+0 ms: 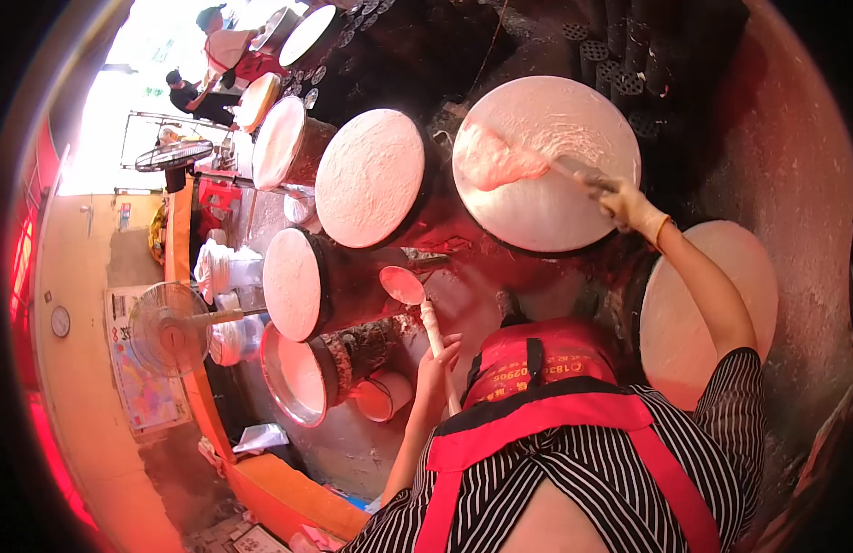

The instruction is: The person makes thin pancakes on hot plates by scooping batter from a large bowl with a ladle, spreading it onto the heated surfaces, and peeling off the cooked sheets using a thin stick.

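Observation:
My right hand, in a pale glove, is closed on a flat scraper-like tool over a large round griddle. A soft lump of dough or batter lies at the tool's far end, with a thin smeared layer around it. Lower down, my left hand wraps round the pale handle of a ladle. The ladle's round bowl hangs in the gap left of the big griddle. Part of the right-hand grip is blurred.
Several more round griddles with pale tops, one at centre left and one at right, stand close by. A wide basin and a bucket sit at lower left. A fan is beyond. Two people are at upper left.

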Available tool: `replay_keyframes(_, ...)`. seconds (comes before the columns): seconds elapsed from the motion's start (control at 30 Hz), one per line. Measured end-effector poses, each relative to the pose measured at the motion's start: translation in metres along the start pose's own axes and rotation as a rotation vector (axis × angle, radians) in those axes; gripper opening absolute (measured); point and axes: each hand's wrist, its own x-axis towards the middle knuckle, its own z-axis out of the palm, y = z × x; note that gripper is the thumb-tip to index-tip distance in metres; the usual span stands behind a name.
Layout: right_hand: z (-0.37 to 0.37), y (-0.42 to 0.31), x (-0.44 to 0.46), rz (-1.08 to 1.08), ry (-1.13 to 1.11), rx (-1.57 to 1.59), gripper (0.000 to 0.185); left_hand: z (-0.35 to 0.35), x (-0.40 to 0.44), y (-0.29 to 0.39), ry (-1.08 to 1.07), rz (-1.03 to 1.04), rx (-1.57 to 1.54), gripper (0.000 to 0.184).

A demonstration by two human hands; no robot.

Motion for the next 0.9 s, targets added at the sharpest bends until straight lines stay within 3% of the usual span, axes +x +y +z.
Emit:
replay_keyframes(0.07, 0.004, 0.023, -0.020, -0.032, -0.134, -0.027, 0.033, -0.002, 0.003, 0.004, -0.010, -0.003, 0.025, 0.028)
replay_keyframes(0.2, -0.001, 0.085, -0.099, 0.022, -0.078, 0.070, 0.033, -0.012, 0.023, 0.013, -0.111, 0.012, 0.154, 0.029)
replay_keyframes(0.27, 0.019, 0.096, -0.117, -0.147, 0.086, 0.202, 0.036, -0.024, 0.040, 0.015, -0.190, 0.024, 0.198, 0.030)
replay_keyframes(0.3, 0.036, 0.097, -0.115, -0.143, 0.318, 0.111, 0.037, -0.029, 0.048, 0.018, -0.248, 0.031, 0.223, 0.030)
replay_keyframes(0.37, 0.085, 0.079, -0.104, -0.176, 0.624, 0.378, 0.038, -0.037, 0.052, 0.033, -0.319, -0.009, 0.221, 0.029)
replay_keyframes(0.4, 0.098, 0.087, -0.095, -0.141, 0.636, 0.310, 0.038, -0.051, 0.070, 0.029, -0.376, 0.038, 0.247, 0.029)
replay_keyframes(0.5, 0.137, 0.133, -0.123, -0.212, 0.370, 0.145, 0.038, -0.086, 0.098, 0.035, -0.529, 0.106, 0.307, 0.027)
replay_keyframes(0.57, 0.173, 0.145, -0.176, -0.089, 0.311, 0.210, 0.044, -0.109, 0.112, 0.036, -0.579, 0.187, 0.325, 0.027)
replay_keyframes(0.63, 0.179, 0.247, -0.170, -0.387, 0.455, 0.108, 0.044, -0.140, 0.129, 0.029, -0.608, 0.188, 0.348, 0.027)
replay_keyframes(0.7, 0.249, 0.215, -0.189, -0.258, 0.647, 0.432, 0.040, -0.175, 0.147, 0.015, -0.600, 0.201, 0.336, 0.028)
replay_keyframes(0.73, 0.275, 0.213, -0.163, -0.362, 0.639, 0.742, 0.023, -0.196, 0.158, 0.003, -0.584, 0.199, 0.338, 0.030)
replay_keyframes(0.8, 0.335, 0.168, -0.104, -0.388, 0.617, 0.803, 0.004, -0.229, 0.151, -0.004, -0.513, 0.144, 0.337, 0.033)
replay_keyframes(0.9, 0.396, 0.107, 0.025, -0.475, 0.652, 0.558, 0.032, -0.268, 0.122, -0.004, -0.390, 0.079, 0.318, 0.041)
